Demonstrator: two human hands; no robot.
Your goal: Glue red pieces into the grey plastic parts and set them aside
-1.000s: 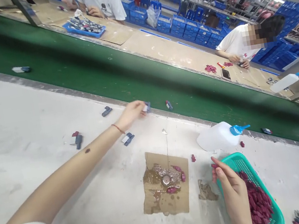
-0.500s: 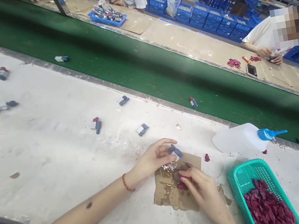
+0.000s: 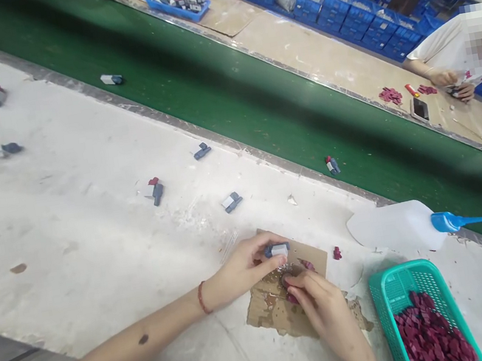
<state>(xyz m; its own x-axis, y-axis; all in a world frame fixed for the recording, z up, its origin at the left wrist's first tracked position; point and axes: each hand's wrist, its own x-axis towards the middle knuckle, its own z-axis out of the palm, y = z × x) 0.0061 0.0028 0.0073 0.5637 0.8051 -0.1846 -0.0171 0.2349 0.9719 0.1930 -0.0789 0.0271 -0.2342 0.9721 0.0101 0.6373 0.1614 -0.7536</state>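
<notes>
My left hand (image 3: 254, 259) grips a small blue-grey and white plastic part (image 3: 277, 250) between thumb and fingers, above a piece of cardboard (image 3: 268, 314) wet with a clear, shiny liquid. Close beside it, my right hand (image 3: 318, 297) is closed in a pinch low over the cardboard. A small dark roundish item shows at its fingertips, too small to name. Dark red pieces (image 3: 307, 264) lie on the cardboard by the right fingers, partly hidden. Another dark red piece (image 3: 337, 252) rests on the white table to the right of the cardboard.
A green basket (image 3: 388, 328) of dark red pieces stands at the right, below a lying white bottle (image 3: 392, 228) with a blue nozzle. Several blue-grey parts (image 3: 231, 202) lie on the table. Beyond runs a green conveyor belt (image 3: 230, 114) carrying similar parts; two people sit across it.
My left hand has turned the blue-grey part so it lies more level, its white face towards me. My right hand stays low over the cardboard. The camera view has shifted slightly.
</notes>
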